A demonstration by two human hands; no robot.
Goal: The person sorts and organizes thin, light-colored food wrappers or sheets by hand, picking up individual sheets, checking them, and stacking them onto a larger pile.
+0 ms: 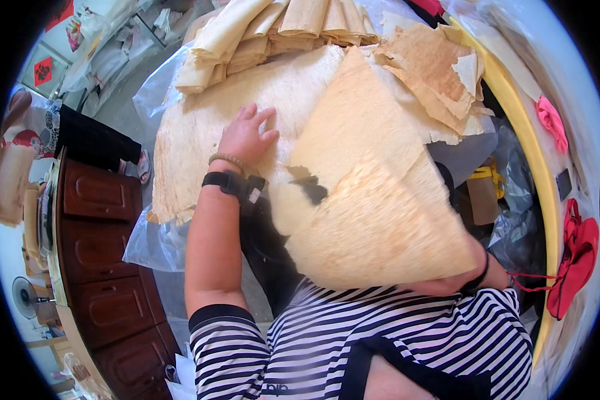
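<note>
My left hand (250,135), with a beaded bracelet and a black wrist strap behind it, rests with spread fingers on a broad, pale, fibrous sheet (190,145). A second thin tan sheet (375,220), pointed at the top and ragged at its left edge, lies over the right part and comes back close to my striped shirt. My right hand (437,286) is at this sheet's near edge, mostly hidden beneath it; its fingers are out of sight. Folded sheets (260,30) are stacked at the far side, and torn brownish pieces (430,70) lie at the far right.
Clear plastic (155,245) hangs beside the sheets on the left. Dark red wooden cabinets (102,250) stand farther left, where another person's dark-trousered legs (95,135) show. A yellow curved edge (535,180) runs along the right, with a red cloth item (575,260) beyond it.
</note>
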